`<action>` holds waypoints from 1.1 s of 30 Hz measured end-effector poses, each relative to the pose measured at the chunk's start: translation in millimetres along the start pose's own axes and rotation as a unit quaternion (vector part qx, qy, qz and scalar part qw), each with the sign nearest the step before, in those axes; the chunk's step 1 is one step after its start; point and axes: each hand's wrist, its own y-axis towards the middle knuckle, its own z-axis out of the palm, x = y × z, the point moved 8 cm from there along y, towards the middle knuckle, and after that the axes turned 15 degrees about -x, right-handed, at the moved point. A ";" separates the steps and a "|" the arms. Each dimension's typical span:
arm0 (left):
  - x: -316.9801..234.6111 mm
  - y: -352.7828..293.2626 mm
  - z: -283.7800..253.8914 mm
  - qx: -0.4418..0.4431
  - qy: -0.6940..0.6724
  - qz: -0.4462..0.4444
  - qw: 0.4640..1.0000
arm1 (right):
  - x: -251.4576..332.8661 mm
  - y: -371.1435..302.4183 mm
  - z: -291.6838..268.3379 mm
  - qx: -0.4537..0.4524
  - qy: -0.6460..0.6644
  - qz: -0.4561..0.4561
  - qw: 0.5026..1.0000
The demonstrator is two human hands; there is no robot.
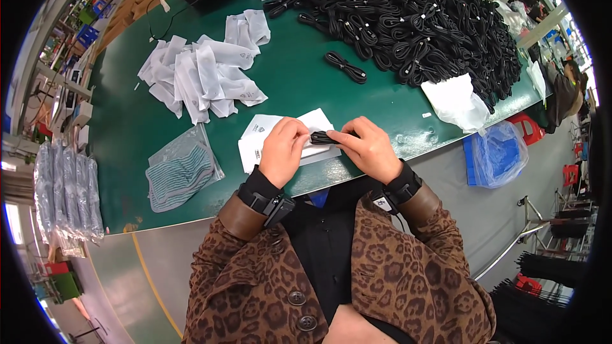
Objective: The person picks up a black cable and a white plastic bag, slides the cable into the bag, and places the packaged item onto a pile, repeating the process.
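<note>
A coiled black cable (324,138) lies between my two hands, above the near edge of the green table. My right hand (371,150) pinches its right end between thumb and fingers. At the cable's left end, my left hand (283,151) is closed with thumb and fingertips together on what looks like the edge of a white plastic bag; the fingers partly hide it. Below both hands lie flat white bags (250,143) with small dark print. Farther off, a single tied black cable (345,67) rests apart from a big heap of similar cables (408,22).
Filled white bags (203,76) are piled at the left on the green table (284,86). A clear bag with striped grey-green cloths (182,172) sits near the left front edge. Crumpled white plastic (456,102) lies at right, above a blue bin lined with clear plastic (500,155).
</note>
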 end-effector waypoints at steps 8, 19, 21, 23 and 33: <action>-42.1 3.8 7.7 0.054 0.061 0.213 0.974 | -56.8 -57.2 47.8 0.099 0.432 0.626 0.641; -34.3 39.6 -19.6 0.030 -0.036 0.012 0.999 | 9.2 49.0 -4.2 -0.059 0.258 0.131 0.955; -24.3 49.2 -23.2 0.017 -0.145 -0.029 0.989 | 0.0 56.8 -3.0 -0.089 0.309 0.211 0.923; -21.2 54.4 -26.5 0.011 -0.196 -0.052 0.979 | 7.1 71.1 -10.4 -0.112 0.280 0.134 0.944; -0.9 60.2 -19.2 0.048 -0.394 -0.275 0.876 | 34.1 88.7 0.5 -0.067 0.267 0.011 0.961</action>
